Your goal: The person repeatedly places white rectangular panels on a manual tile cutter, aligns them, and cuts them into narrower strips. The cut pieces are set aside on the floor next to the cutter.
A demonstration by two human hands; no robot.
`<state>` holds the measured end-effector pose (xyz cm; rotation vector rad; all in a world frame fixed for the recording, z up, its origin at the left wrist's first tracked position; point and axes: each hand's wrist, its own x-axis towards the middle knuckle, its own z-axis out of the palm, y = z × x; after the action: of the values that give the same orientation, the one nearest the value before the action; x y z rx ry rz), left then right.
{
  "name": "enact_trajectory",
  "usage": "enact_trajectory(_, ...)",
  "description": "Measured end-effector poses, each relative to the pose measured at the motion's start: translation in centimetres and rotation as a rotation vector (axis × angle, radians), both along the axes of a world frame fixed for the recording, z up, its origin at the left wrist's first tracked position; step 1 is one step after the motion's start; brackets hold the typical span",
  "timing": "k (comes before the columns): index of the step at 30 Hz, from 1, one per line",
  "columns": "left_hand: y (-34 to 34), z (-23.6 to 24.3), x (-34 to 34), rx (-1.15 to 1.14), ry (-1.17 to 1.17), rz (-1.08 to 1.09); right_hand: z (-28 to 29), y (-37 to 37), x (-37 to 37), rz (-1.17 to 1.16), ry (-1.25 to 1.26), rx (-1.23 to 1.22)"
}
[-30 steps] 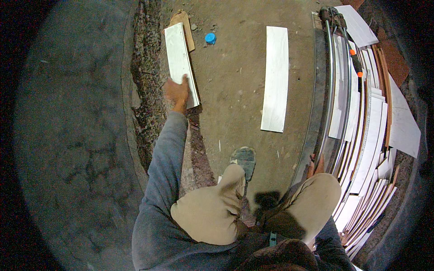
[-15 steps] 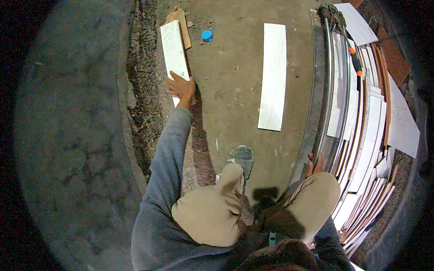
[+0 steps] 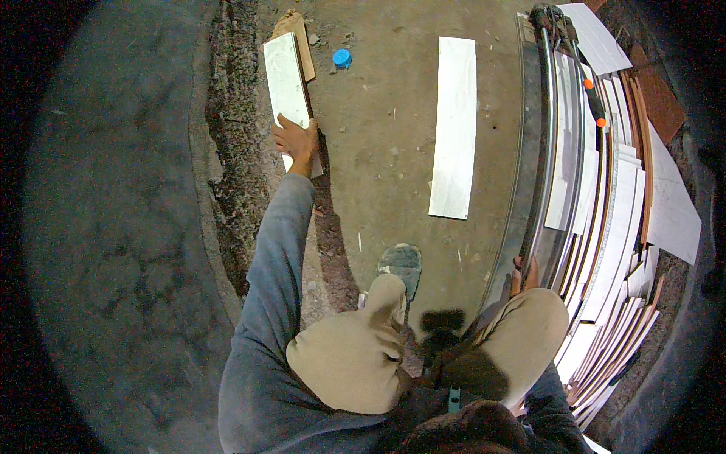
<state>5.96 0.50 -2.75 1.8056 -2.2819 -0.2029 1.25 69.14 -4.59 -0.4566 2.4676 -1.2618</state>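
My left hand rests loosely spread on white boards near the floor's left edge; the right hand's grip I can't tell.

A brown, dusty floor is filling the centre and stretching toward 12 o'clock, where small pebbles are lying just left of that mark. A rough, dark stony strip is running from 11 down to 8 o'clock, and a narrow grey edging is bordering its outer side. Dim, blotchy grey paving is spreading at 9 o'clock. Light is falling strongest mid-floor; a blocky shadow is darkening 5 o'clock.
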Motion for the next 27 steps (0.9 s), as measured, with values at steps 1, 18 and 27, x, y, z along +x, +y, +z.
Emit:
enact_trajectory(1, 0.1, 0.0, 0.0, -0.009, 0.007, 0.004, -0.1, 0.1, 0.2, -0.004, 0.038, -0.007)
enact_trajectory(18, 1.0, 0.9, -0.4, -0.005, 0.016, 0.002, 1.7, -0.4, -0.1, 0.004, -0.041, 0.021)
enact_trajectory(27, 0.8, 1.5, -0.8, 0.012, 0.024, -0.009, 2.4, -1.2, -0.6, -0.096, -0.257, -0.079)
